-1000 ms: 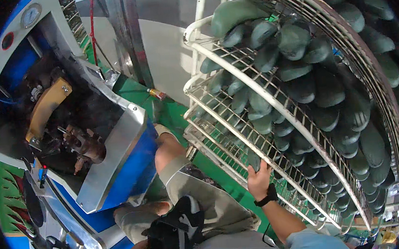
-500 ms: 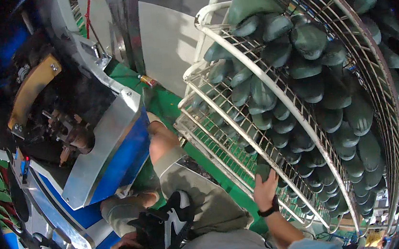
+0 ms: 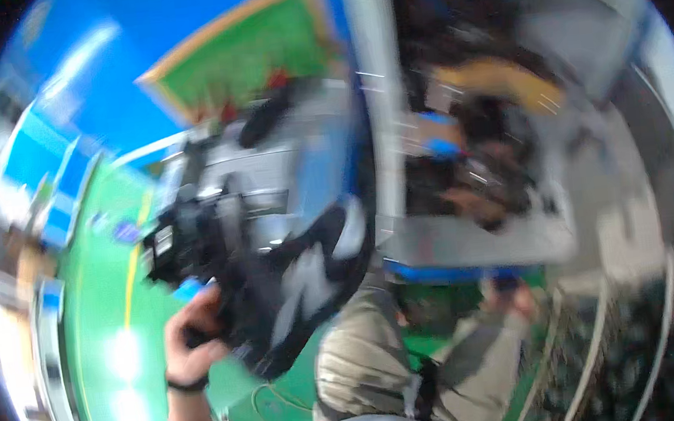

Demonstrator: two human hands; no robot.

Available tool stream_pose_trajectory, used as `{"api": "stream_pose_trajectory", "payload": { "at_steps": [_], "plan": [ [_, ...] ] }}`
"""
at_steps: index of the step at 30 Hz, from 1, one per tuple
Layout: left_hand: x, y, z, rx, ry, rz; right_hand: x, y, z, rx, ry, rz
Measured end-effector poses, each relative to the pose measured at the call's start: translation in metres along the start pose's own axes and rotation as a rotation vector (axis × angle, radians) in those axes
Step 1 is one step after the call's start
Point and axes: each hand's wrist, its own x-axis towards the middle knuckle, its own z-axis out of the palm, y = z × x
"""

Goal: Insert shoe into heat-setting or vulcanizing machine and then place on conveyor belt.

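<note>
Motion blur smears most of the head view. My left hand [image 3: 191,338], with a dark band at its wrist, is closed on the back part of a black shoe upper [image 3: 313,294] with white-grey patches. The upper's toe points up and to the right, in front of my lap. More dark, blurred things [image 3: 174,246] lie just beyond that hand. I cannot make out my right hand clearly; a small blurred skin-coloured patch at the lower edge, right of centre, may be part of it.
A grey-and-blue machine [image 3: 478,241] with a yellow curved arm stands ahead. To its left is a blue machine with a green panel [image 3: 249,56] framed in orange. The wire rack [image 3: 601,339] of dark green shoe lasts is at lower right. Green floor [image 3: 94,299] runs along the left.
The view has swung left, so the machine and rack now sit farther right. My left hand has lifted the shoe upper forward from my lap. My right hand no longer shows at the shoe lasts.
</note>
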Motion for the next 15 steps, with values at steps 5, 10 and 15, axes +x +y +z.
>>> {"api": "stream_pose_trajectory", "payload": {
  "at_steps": [5,10,15],
  "plan": [
    [0.070,-0.004,-0.009,1.359,-0.069,-0.055,-0.001,-0.073,0.008,-0.553,-0.044,-0.284],
    [0.064,-0.023,-0.027,1.396,-0.040,-0.101,-0.018,-0.202,0.072,-0.368,-0.189,-0.599],
    [-0.045,0.010,-0.056,1.158,0.085,-0.196,-0.049,-0.272,0.113,-0.209,-0.371,-0.910]
  ]
}}
